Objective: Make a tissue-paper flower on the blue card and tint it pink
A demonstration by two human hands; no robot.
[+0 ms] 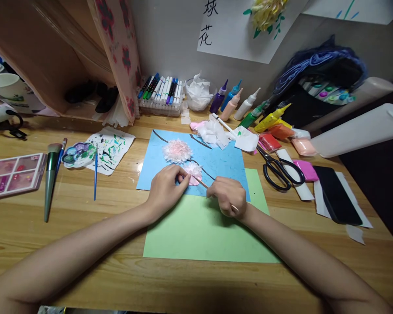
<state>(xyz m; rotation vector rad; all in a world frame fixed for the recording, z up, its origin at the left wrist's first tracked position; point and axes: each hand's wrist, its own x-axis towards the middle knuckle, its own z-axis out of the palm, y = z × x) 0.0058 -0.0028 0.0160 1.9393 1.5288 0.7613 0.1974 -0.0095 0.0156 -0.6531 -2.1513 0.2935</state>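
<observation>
A blue sheet [216, 162] lies on the table, with dark curved lines on it. Toward its left is a round pink and white tissue flower [177, 151]. Below that sits a smaller flower [193, 170] of white tissue bits on a flat pink base. At its left edge rests my left hand [167, 187], thumb and forefinger pinched together; whatever they hold is hidden. My right hand [227, 195] is closed around a thin wooden stick [200, 181], whose tip points at the small flower's pink base, close to my left fingertips.
A green sheet [206, 235] lies under the blue one. Behind are crumpled tissue [214, 133], paint bottles [231, 104] and markers [162, 89]. Black-handled scissors [278, 170] and a phone [337, 194] lie right; brushes [51, 174] and a paint-stained tissue [111, 150] left.
</observation>
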